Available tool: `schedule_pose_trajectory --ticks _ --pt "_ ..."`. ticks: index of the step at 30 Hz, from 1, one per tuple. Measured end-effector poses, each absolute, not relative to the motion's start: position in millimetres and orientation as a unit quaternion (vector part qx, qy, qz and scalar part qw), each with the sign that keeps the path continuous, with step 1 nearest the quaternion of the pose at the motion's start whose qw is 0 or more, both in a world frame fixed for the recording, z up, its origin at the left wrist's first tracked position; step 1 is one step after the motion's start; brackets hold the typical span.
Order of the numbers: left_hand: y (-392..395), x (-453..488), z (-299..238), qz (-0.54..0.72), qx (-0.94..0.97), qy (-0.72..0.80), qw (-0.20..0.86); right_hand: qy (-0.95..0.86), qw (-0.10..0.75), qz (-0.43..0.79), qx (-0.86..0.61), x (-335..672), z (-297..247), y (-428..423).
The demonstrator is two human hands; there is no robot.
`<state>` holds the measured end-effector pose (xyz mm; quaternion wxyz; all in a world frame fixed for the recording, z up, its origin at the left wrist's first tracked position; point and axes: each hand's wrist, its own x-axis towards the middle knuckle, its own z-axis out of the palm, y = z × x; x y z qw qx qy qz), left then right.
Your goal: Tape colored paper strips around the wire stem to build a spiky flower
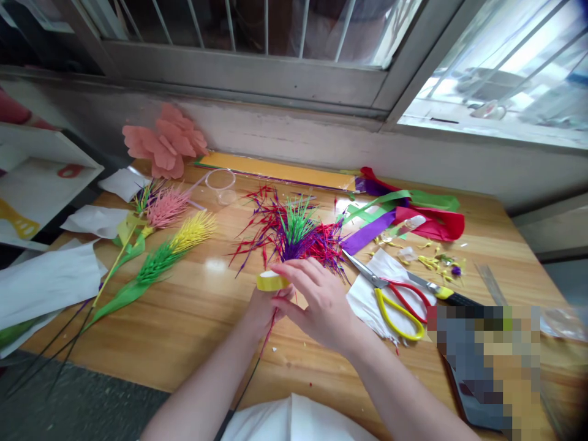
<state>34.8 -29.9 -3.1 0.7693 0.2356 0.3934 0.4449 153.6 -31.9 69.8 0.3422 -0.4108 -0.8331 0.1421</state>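
My left hand [263,308] is closed around a thin dark wire stem [252,373] and carries a yellow tape roll [272,281] on its fingers. My right hand [316,300] hovers just right of it, fingers curled in a pinch near the roll; what it pinches I cannot make out. Directly behind both hands lies a pile of red, purple and green paper spikes [296,236] on the wooden table [197,318].
Finished paper stalks in pink [166,207], yellow [193,231] and green [158,262] lie at left beside white paper sheets [46,282]. Yellow-and-red scissors [395,297], a utility knife [441,293], coloured paper strips [404,214], a clear cup [220,184] and a pink paper flower [165,144] sit around.
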Motion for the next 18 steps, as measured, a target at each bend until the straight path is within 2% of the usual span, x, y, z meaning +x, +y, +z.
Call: schedule_pose_trajectory --ticks 9,18 --pt "-30 35 11 0.438 0.206 0.403 0.777 -0.768 0.461 0.165 -0.412 162 45 -50" --pt "-28 31 10 0.445 0.176 0.321 0.817 -0.752 0.447 0.214 -0.434 174 35 -55"
